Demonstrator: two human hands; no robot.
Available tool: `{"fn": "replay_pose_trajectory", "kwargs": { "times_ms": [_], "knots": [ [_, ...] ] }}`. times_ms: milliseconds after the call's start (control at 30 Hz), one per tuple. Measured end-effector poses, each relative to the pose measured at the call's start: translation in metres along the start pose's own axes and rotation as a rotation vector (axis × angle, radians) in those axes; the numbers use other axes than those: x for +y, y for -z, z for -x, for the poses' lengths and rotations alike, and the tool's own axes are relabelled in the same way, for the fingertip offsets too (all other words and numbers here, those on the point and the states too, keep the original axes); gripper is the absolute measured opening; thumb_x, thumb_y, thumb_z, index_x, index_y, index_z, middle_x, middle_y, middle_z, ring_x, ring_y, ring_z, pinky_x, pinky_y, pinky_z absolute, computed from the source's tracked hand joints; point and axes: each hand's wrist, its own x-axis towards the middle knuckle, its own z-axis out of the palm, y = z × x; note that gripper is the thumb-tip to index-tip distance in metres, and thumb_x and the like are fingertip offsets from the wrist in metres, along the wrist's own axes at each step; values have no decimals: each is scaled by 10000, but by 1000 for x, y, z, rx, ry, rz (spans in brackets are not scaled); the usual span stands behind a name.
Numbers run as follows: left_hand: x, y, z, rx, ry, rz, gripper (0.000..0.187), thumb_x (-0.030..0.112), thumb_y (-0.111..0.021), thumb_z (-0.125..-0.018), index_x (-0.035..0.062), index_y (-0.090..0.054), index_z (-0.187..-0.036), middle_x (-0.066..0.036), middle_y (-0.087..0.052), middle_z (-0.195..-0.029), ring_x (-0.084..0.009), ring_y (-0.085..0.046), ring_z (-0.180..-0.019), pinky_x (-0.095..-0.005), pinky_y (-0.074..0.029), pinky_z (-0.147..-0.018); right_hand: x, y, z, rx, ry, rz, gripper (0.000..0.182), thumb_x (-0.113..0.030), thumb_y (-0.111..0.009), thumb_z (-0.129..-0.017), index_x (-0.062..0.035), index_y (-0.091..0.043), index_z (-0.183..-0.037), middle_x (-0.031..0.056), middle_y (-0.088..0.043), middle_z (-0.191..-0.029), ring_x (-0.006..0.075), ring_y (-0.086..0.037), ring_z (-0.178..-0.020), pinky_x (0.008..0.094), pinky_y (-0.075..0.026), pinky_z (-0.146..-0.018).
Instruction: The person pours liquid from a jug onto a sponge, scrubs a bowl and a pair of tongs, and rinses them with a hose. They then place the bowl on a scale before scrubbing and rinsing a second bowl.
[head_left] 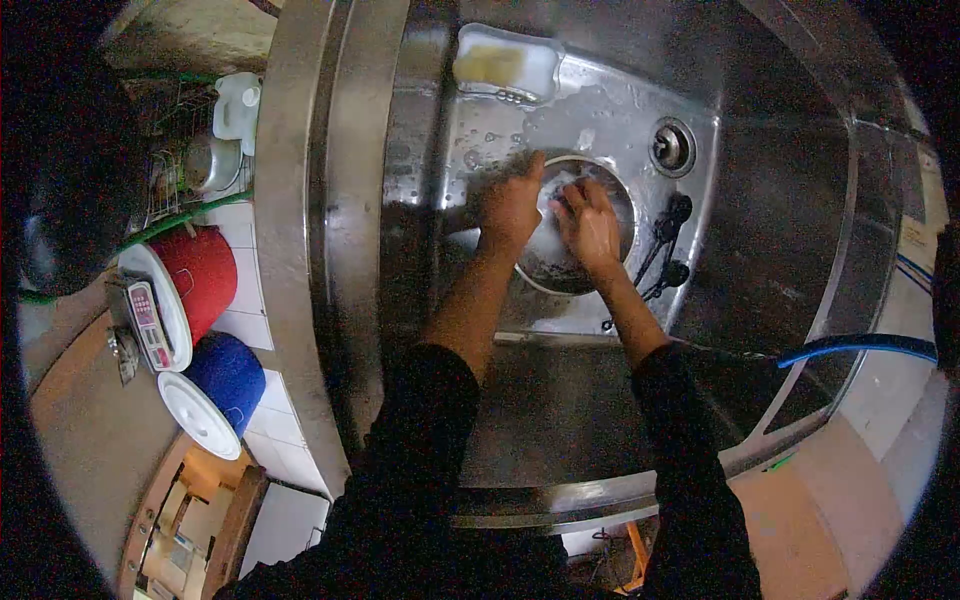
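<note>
A round metal bowl [552,262] with whitish suds inside sits in the steel sink [590,112]. At its left rim is my left hand [510,212], closed on the edge, its thumb pointing up along the rim. My right hand [588,222] reaches into the bowl with fingers curled against the inner surface; whatever lies under the fingertips is hidden. Right of the bowl lie black utensils [662,250] with thin handles, close to my right wrist.
A white tray with a yellowish patch [508,62] lies at the sink's top. The drain [672,147] is at upper right. A blue hose [860,344] hangs at the right. Lidded red [208,280] and blue [226,375] buckets and a scale [150,325] stand left.
</note>
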Motion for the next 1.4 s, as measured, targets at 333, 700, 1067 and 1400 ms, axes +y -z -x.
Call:
{"fn": "replay_pose_trajectory", "kwargs": {
  "times_ms": [333,700,1067,1400],
  "knots": [
    [-5,-13,-4,68,-46,-16,771,67,-662,-667,109,-286,-1339,-180,-627,-715,-342,-643,-682,-436,-525,-604,-6,-15,39,-275,142,-17,408,-66,-608,-621,-29,-550,-1023,152,-527,-1031,327,-513,-967,413,-447,-809],
    [-2,-14,-1,58,-34,116,728,41,-644,-681,110,-317,-1327,-196,-625,-744,-362,-632,-698,-440,-522,-617,7,-13,26,-464,13,90,288,-91,-568,-719,-16,-602,-995,195,-558,-1078,339,-543,-1001,429,-474,-813],
    [-4,-20,6,40,-29,148,747,58,-648,-690,107,-291,-1344,-193,-626,-740,-340,-638,-710,-446,-515,-654,0,-3,-8,-159,-103,-77,261,-102,-601,-678,-16,-581,-924,193,-559,-916,365,-553,-848,434,-460,-718],
    [0,-43,11,57,115,159,746,70,-640,-693,97,-273,-1342,-185,-627,-718,-347,-637,-666,-438,-519,-602,-1,-6,-8,-29,-178,-57,137,-84,-587,-717,-29,-592,-842,167,-569,-888,374,-564,-798,458,-453,-689]
  ]
}}
